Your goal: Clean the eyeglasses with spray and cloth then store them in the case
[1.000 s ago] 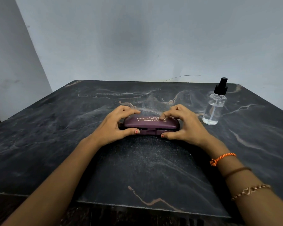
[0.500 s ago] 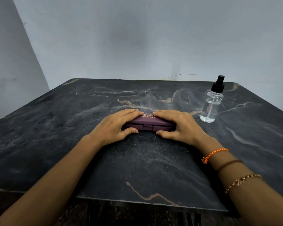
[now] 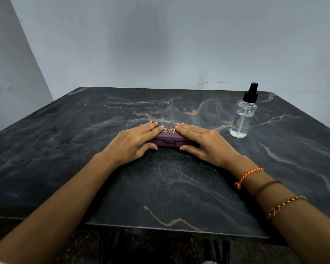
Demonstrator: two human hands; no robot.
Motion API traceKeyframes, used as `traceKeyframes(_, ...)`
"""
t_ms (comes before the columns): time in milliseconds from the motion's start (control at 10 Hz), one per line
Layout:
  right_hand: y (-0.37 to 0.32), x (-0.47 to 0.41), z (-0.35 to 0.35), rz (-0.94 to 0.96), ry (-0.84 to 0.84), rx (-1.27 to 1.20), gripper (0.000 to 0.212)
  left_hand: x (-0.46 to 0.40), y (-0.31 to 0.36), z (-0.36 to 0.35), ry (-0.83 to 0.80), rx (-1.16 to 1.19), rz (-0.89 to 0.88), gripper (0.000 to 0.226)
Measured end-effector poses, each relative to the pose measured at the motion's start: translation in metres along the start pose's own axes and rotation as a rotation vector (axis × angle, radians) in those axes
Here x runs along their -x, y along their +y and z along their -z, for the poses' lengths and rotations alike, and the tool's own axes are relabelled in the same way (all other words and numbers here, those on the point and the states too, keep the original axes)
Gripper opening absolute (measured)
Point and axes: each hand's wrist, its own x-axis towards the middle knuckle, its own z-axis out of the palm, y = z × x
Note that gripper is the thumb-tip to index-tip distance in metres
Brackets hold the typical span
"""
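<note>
Dark marble table (image 3: 65, 149) lies bare leftward; both hands (image 3: 133, 144) (image 3: 204, 144) flat, pressing closed case (image 3: 167, 137); bottle (image 3: 242, 119) right.

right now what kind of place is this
Likely a plain room at home: a dark marble table against bare grey walls, holding only a glasses case and a spray bottle.

Both hands lie flat on a closed maroon case (image 3: 170, 137) (gold lettering partly hidden), left hand (image 3: 131, 144) and right hand (image 3: 204, 142) covering its ends. It rests on the dark marbled surface (image 3: 65, 149). A clear spray bottle (image 3: 243, 116) stands upright near the right hand.
</note>
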Motion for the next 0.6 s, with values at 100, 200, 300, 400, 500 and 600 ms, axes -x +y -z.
traceKeyframes(100,0.0015,-0.0005,-0.0024,0.012,0.023,0.026,0.052,-0.0006,0.0009,0.0010,-0.027,-0.029,0.002,0.052)
traceKeyframes(200,0.0026,-0.0007,-0.0039,0.026,0.021,0.055,0.050,-0.0005,0.0025,0.0001,-0.029,-0.072,-0.014,0.057)
traceKeyframes(300,0.0034,-0.0004,-0.0047,0.027,0.025,0.040,0.051,-0.0005,0.0032,-0.0010,-0.024,-0.067,-0.002,0.051)
traceKeyframes(400,0.0003,-0.0004,-0.0027,0.021,0.049,0.079,0.055,-0.0002,0.0046,0.0007,-0.027,-0.016,0.049,0.054)
traceKeyframes(500,-0.0020,-0.0010,-0.0030,0.042,0.139,0.175,0.064,-0.0003,0.0065,0.0030,-0.013,0.120,0.164,0.075)
traceKeyframes(600,-0.0049,-0.0009,-0.0008,-0.020,0.195,0.218,0.072,-0.0004,0.0096,0.0072,-0.036,0.199,0.258,0.093)
